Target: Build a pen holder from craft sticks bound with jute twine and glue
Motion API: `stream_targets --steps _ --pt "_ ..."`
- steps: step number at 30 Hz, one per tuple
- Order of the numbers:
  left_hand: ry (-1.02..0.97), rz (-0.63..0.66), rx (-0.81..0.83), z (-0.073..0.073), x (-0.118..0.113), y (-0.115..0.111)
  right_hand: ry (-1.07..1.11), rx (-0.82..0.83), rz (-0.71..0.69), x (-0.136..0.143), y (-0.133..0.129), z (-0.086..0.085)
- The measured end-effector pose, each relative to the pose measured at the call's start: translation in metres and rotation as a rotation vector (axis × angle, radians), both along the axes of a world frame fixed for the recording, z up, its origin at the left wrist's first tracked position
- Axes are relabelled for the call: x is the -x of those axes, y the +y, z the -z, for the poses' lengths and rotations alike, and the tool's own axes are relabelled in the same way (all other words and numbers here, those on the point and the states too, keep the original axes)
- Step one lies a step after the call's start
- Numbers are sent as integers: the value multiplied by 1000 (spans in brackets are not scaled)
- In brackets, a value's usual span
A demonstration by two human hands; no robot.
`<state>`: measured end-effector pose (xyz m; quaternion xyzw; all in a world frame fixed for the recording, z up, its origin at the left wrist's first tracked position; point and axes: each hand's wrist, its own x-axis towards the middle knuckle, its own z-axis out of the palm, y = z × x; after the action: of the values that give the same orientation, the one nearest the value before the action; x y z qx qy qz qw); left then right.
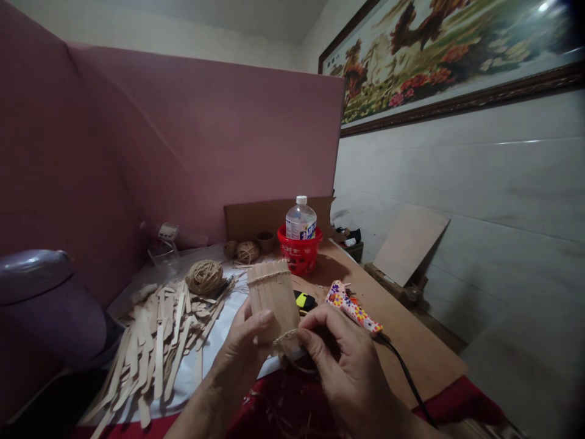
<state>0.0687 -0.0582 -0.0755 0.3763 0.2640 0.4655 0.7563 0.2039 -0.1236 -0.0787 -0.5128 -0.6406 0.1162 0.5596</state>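
My left hand (249,332) is closed around a small piece made of wooden craft sticks (273,300) set side by side, with its thumb across the front. Near its top edge runs a band of twine. A second strand of twine (286,336) crosses the lower part, and my right hand (340,347) pinches it at the lower right edge. The twine's loose end hangs below, over dark red cloth. Just beyond my right hand lies a flower-patterned hot glue gun (351,306) with a black cord. A black and yellow object (304,300) shows partly behind the stick piece.
A heap of loose craft sticks (159,341) covers the table's left side, with a ball of twine (205,277) behind it. Smaller twine balls (247,252) and a brown pot (264,242) stand farther back. A red basket (299,253) holds a clear bottle (300,219).
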Motion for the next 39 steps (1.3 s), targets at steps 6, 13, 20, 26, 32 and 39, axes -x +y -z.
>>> stream_targets --steps 6,13,20,26,32,39 --pt "-2 -14 6 1 0 -1 -8 2 9 -2 1 6" --pt "-25 13 8 3 1 1 39 36 -9 -2 -1 10" --pt "-42 -1 32 1 1 -1 133 108 -34 1 0 10" --pt "-43 4 37 2 1 -2 275 228 -130 0 1 18" --pt "-68 8 34 7 3 0 499 319 -269 -2 3 17" --pt "-91 72 12 9 4 3 509 329 -277 -4 0 9"
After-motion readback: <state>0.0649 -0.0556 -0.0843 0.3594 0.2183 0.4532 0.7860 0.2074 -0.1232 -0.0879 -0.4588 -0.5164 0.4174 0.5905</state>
